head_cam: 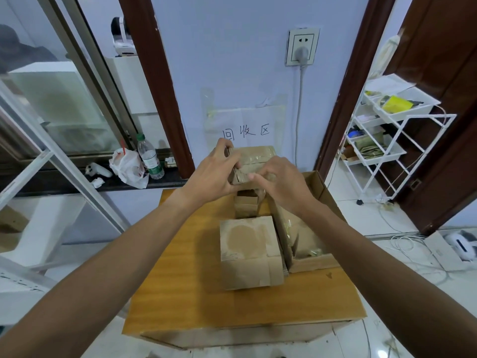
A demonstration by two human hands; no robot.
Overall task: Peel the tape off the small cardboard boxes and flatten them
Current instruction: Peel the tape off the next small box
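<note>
- Small cardboard box [258, 157]: raised above the 12 o'clock edge of the wooden table [180, 280], with glossy tape across its top.
- My left hand [216, 174]: fingers curled round its 9 o'clock end.
- My right hand [281, 182]: fingertips pinching its near edge.
- Second box [249, 251]: on the table centre, with an open carton [312, 264] just beside it at 3 o'clock.

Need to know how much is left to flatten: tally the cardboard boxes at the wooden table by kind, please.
Small box in the hands, the held box: 1
Small boxes standing on the table: 2, the near box and the far box
Large open box: 1
Total: 4
</note>
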